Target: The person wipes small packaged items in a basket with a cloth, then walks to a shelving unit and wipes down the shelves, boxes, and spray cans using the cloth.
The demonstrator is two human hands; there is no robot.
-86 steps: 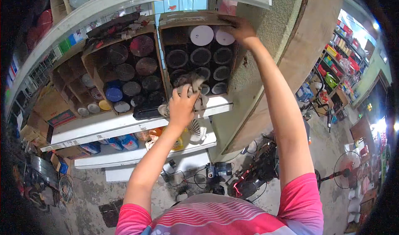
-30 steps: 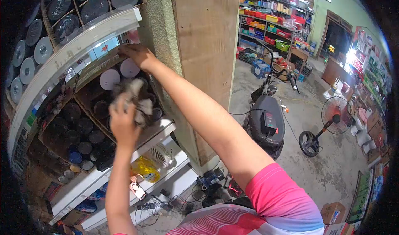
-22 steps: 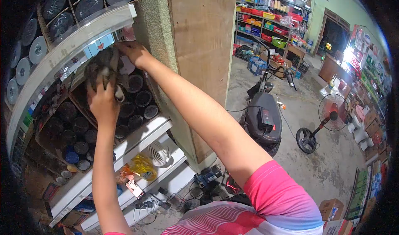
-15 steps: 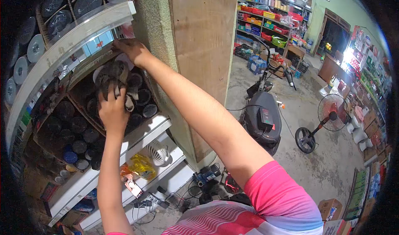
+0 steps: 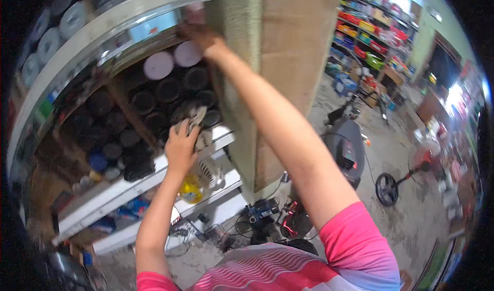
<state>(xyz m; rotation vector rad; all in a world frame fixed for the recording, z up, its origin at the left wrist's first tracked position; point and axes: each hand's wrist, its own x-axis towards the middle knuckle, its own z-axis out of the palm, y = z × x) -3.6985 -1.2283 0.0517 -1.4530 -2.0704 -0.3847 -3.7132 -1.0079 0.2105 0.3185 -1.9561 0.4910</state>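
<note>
My left hand (image 5: 181,149) is closed round a dark, dirty rag (image 5: 193,117), low over the front of a shelf compartment. Under and behind the rag stand dark round-topped containers (image 5: 169,89) in an open cardboard box (image 5: 128,105). Two pale round lids (image 5: 158,65) show at the box's far side. My right hand (image 5: 201,37) is stretched up to the far right corner of the box and gripping its edge; motion blurs its fingers.
White shelf edges (image 5: 116,195) run below the box, with a yellow packet (image 5: 190,189) on a lower level. A pillar and wooden panel (image 5: 288,80) stand to the right. Beyond are a parked scooter (image 5: 342,147), a standing fan (image 5: 387,189) and stocked shelves (image 5: 370,28).
My left hand has drawn the rag down from the pale lids towards the box's front, uncovering them. My right hand stays at the far corner. The whole view has shifted.
</note>
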